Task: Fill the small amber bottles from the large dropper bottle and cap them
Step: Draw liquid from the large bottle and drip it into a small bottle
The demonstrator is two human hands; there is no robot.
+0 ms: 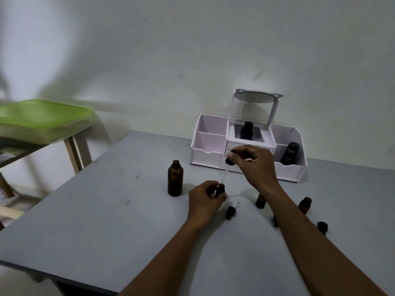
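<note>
Far out to the left of the left fingers, a glossy green plastic tub (pixel 42 116) sits on a pale wooden stool (pixel 74 150). Closer in, on the matte grey table (pixel 85 221), the large bottle (pixel 175 180) stands upright just left of those fingers. It's brown glass, round-shouldered, mouth uncapped.

Now the left hand (pixel 205 199): fingers and thumb are curled round a small bottle (pixel 220 190) of the same brown glass, its mouth showing above the thumb. Up and to the right, the right hand (pixel 254 165) pinches the black rubber bulb of the dropper (pixel 228 161) between thumb and fingertips. The thin clear tube slants down toward the small bottle's mouth; whether the tip is inside cannot be told.

Just below the left thumb lies a black cap (pixel 230 212). Under the right wrist stands a second small bottle (pixel 260 201). A third bottle (pixel 275 221) peeks out from behind the forearm, and a fourth bottle (pixel 305 205) stands further right, with another cap (pixel 322 227) near it.

Beyond the right fingers sits a white boxy organiser (pixel 213 146) with a round mirror (pixel 254 97) on top. Its right bin holds a smooth black flask (pixel 290 153) lettered "Kahf".
</note>
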